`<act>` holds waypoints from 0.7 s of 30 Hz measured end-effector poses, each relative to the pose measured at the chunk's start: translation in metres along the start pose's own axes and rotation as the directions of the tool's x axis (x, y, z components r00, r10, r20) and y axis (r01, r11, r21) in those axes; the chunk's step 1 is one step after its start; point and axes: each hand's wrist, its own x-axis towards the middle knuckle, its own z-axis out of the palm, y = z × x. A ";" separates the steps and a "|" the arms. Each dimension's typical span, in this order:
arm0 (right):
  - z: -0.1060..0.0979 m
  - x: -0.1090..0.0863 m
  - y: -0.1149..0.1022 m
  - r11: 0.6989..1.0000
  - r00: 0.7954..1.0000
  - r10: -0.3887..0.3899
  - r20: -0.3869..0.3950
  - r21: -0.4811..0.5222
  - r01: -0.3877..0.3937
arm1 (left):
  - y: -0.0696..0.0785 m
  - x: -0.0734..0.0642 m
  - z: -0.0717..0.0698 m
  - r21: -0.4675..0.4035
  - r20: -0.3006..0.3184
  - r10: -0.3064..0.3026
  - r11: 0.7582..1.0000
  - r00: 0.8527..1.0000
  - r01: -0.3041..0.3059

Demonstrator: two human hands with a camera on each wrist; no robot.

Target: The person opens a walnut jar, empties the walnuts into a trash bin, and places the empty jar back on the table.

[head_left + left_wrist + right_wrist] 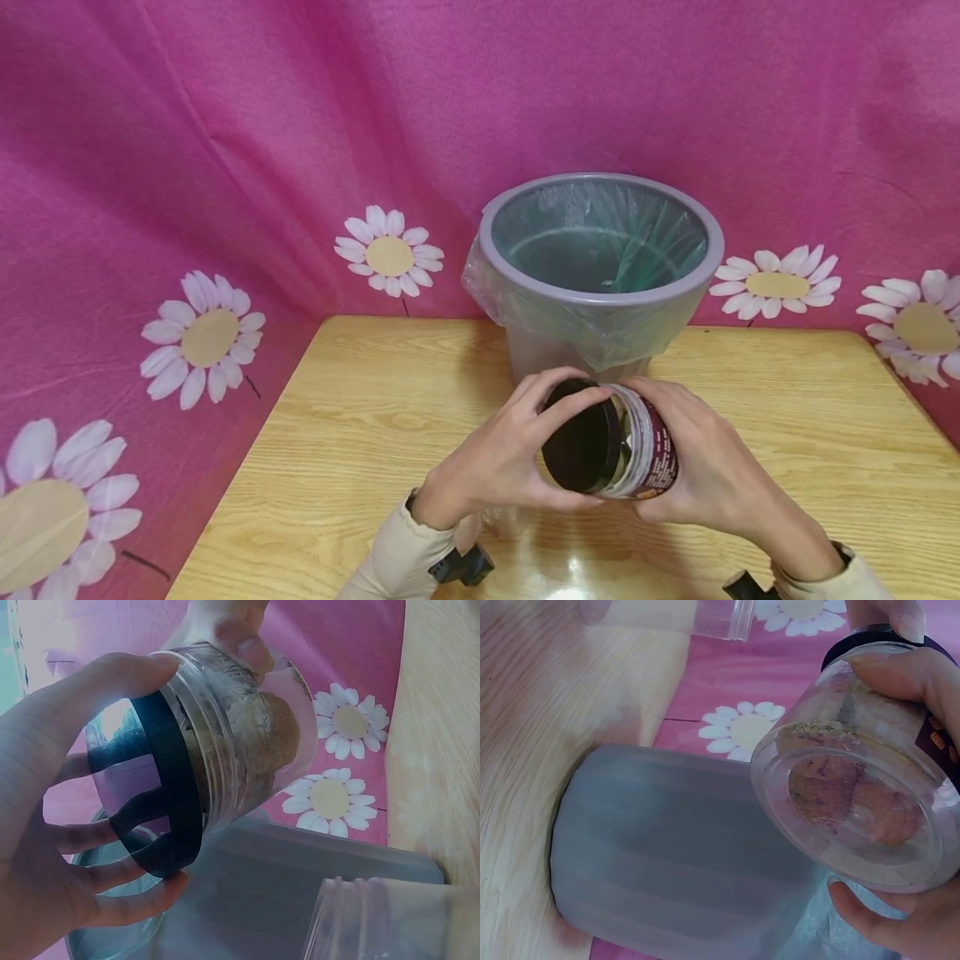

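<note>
Above the table, a clear plastic jar [651, 450] is held tilted between both hands. A dark label with pale print wraps its side, and brown, lumpy contents show through its wall and base [855, 799]. At the jar's mouth is a black lid [581, 442]; I cannot tell whether it is screwed on or loose. My left hand [510, 450] grips the lid, thumb and fingers spread around its rim. With curled fingers my right hand [708, 467] holds the jar's body from the other side.
Just beyond the hands stands a grey bin [600, 296] with a translucent liner [600, 333] folded over its rim. On the wooden table [360, 392] is another clear plastic container [382, 922]. A pink daisy-patterned cloth [420, 100] hangs behind and to the left.
</note>
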 end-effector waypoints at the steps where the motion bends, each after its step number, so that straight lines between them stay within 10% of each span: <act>1: 0.000 -0.001 0.000 1.000 1.000 0.004 0.000 0.001 -0.004 | 0.000 0.000 0.000 0.002 0.003 -0.002 1.000 1.000 0.002; 21: -0.010 -0.011 0.008 0.999 0.999 0.043 -0.031 0.002 -0.043 | -0.001 -0.002 0.001 0.030 0.005 -0.047 0.998 0.999 0.047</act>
